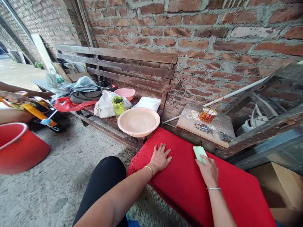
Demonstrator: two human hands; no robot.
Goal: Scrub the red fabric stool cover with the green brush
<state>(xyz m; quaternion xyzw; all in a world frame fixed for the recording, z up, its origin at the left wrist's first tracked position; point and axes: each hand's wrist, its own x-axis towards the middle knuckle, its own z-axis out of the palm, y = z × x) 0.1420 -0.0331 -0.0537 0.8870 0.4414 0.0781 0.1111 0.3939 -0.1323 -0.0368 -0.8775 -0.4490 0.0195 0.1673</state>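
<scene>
Red cloth [239, 189] covers a long surface from the centre to the lower right of the frame. On it, left of its middle, the left hand [161, 157] lies palm down, fingers spread and holding nothing. Farther right, the right hand [209, 171] has its fingers closed around a pale green object [199, 152], whose far end sticks out over the cloth.

Just beyond the left hand, a cream basin [139, 122] stands at the near end of the slatted bench [142, 69], close against the cloth's far corner; whether they touch is unclear. Behind it are a green bottle [118, 108], a white packet [147, 103], a white bag [104, 105] and a pink bowl [125, 93]. A low wooden board [187, 126] borders the cloth's upper right, and an open cardboard box [284, 183] sits at the lower right. At the left edge, another person's arm [35, 91] reaches in above a red bucket [28, 151].

Counted: one basin, one bowl, one bottle, one bucket, one cardboard box; on the board, two padlocks [201, 127] and one patterned cup [207, 115] with at least two thin sticks [219, 103] in it.
</scene>
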